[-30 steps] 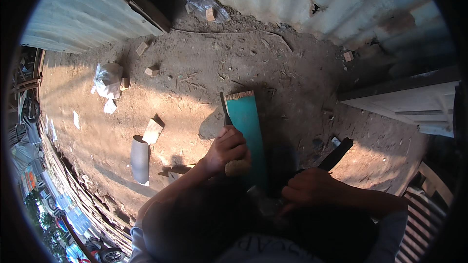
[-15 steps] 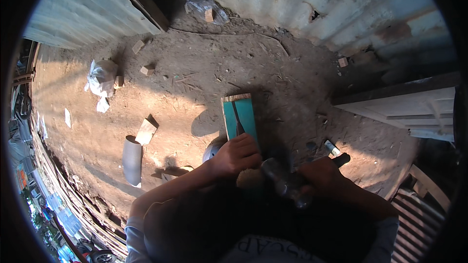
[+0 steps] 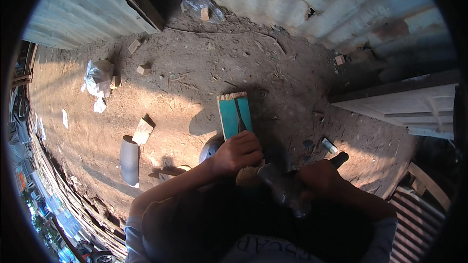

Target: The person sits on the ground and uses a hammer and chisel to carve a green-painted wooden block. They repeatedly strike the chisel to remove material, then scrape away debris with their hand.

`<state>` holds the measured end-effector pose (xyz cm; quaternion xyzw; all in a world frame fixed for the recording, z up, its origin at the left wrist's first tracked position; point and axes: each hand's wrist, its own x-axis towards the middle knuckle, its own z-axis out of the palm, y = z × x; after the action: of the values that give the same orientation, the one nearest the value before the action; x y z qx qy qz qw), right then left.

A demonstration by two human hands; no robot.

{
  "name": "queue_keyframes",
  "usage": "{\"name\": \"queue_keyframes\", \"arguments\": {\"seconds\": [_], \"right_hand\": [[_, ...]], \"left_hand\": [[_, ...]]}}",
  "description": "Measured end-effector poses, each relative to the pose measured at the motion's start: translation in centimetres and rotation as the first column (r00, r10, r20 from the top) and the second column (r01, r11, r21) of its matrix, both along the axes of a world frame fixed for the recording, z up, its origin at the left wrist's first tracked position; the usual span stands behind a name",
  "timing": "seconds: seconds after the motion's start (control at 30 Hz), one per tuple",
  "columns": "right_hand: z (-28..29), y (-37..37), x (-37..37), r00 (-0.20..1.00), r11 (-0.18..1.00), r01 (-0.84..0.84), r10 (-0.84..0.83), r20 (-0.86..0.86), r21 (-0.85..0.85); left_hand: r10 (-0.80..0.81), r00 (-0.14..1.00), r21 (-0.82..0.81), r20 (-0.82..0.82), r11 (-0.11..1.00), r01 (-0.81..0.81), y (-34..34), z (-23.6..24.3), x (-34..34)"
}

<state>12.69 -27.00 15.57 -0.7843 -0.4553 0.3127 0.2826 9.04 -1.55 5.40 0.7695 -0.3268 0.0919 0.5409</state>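
Note:
My left hand (image 3: pixel 238 153) is closed round a chisel (image 3: pixel 241 122). Its dark blade points away from me along a teal-painted wooden board (image 3: pixel 227 118), and the frayed, pale butt of its handle sticks out on my side of the fist. In shadow at the right, my right hand (image 3: pixel 319 178) grips a hammer (image 3: pixel 285 190). The metal head lies close beside the chisel's butt; I cannot tell whether they touch. Past the right hand, the dark end of the hammer's handle shows. The near part of the board is hidden by my left hand and by shadow.
On the dirt floor to the left lie a curved grey piece (image 3: pixel 129 161), a wood offcut (image 3: pixel 143 131) and a tied plastic bag (image 3: pixel 99 79). A small cylinder (image 3: pixel 329 146) lies near my right hand. A pale panel (image 3: pixel 409 102) stands at the right; corrugated sheeting (image 3: pixel 312 14) closes the far side.
The hammer head has shifted slightly toward me, exposing more of the chisel's butt. The whole view has slid a little; both hands keep their grips.

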Motion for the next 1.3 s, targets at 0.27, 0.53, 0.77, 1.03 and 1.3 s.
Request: {"name": "queue_keyframes", "arguments": {"seconds": [0.27,0.53,0.77,1.03,1.3], "right_hand": [[3.4,2.4,-0.7,0.978,0.986,-0.15,0.138,0.157,0.072],[1.9,1.8,-2.2,0.965,0.959,-0.253,0.242,0.099,0.126],[-0.4,1.2,-4.5,0.979,0.98,-0.171,0.158,0.129,0.099],[-0.8,-0.4,-4.7,0.966,0.942,-0.257,0.252,0.052,0.216],[2.0,0.8,-3.0,0.958,0.911,-0.287,0.276,0.079,0.297]], "left_hand": [[-0.073,0.997,0.015,0.016,0.997,0.072,-0.2,-0.3,-0.7],[-0.12,0.993,0.1,-0.015,0.988,0.121,-0.5,-0.2,-1.0],[-0.106,0.992,0.088,0.063,0.991,0.1,-1.5,-1.6,-1.2],[-0.144,0.986,0.122,0.086,0.984,0.133,-1.6,-2.0,-1.0],[-0.093,0.991,0.124,0.096,0.989,0.081,-1.6,-2.3,-1.0]]}}
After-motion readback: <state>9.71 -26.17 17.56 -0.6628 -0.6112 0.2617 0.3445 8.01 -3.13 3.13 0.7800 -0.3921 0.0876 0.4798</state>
